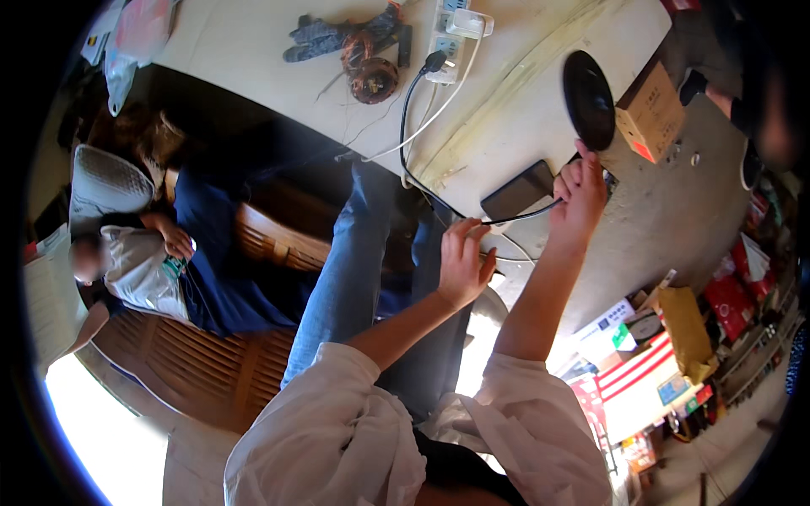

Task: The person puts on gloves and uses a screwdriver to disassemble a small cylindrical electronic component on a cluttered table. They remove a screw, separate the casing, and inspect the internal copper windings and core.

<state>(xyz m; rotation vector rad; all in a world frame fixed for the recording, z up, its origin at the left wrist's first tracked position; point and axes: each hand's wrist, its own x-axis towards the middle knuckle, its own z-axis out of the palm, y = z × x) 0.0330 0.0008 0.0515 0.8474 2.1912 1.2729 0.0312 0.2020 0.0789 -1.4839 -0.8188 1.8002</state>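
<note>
My right hand [580, 190] is closed around the handle end of a black device with a flat round head [588, 101], held up over the table's edge. A black power cable [525, 217] runs from the device past my left hand to a plug in a white power strip [445, 46]. My left hand [464, 263] has its fingers bent and pressed on this cable, apparently gripping it. Between the hands and the table's middle lies a dark smartphone [516, 191]. A thin white cable [429, 126] leads from a white charger [469, 24] in the strip.
Dark grey gloves [321, 40] and a round brownish object [374, 81] lie on the pale table [236, 51]. A cardboard box [651, 112] is beside the round head. Left, another person [152, 270] sits on a wooden bench [202, 371]. Packages [633, 371] crowd the right.
</note>
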